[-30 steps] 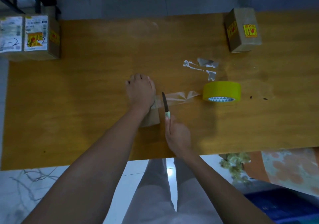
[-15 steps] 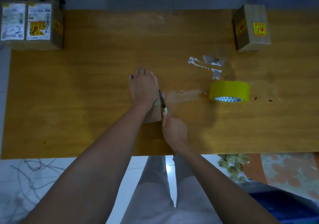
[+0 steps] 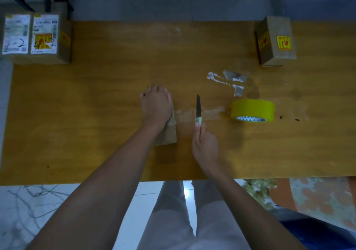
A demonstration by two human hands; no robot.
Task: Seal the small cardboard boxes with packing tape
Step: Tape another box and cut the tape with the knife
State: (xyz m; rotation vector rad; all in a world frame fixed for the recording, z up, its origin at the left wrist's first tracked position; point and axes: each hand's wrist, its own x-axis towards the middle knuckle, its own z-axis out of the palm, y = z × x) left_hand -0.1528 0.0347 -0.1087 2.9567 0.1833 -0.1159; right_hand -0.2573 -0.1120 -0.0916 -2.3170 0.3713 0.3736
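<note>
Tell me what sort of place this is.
Probably a home or small-shop parcel packing spot: labelled cardboard boxes sit on a wooden table beside a yellow tape roll, and the right hand holds a knife.

handwritten "2", perhaps, on left box label [image 3: 17, 34]

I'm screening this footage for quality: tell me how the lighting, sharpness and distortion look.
Head view: dim, bluish light with soft shadows; the table edges bow from wide-angle distortion; the knife and tape roll read clearly, but the box labels are too blurred to read.
</note>
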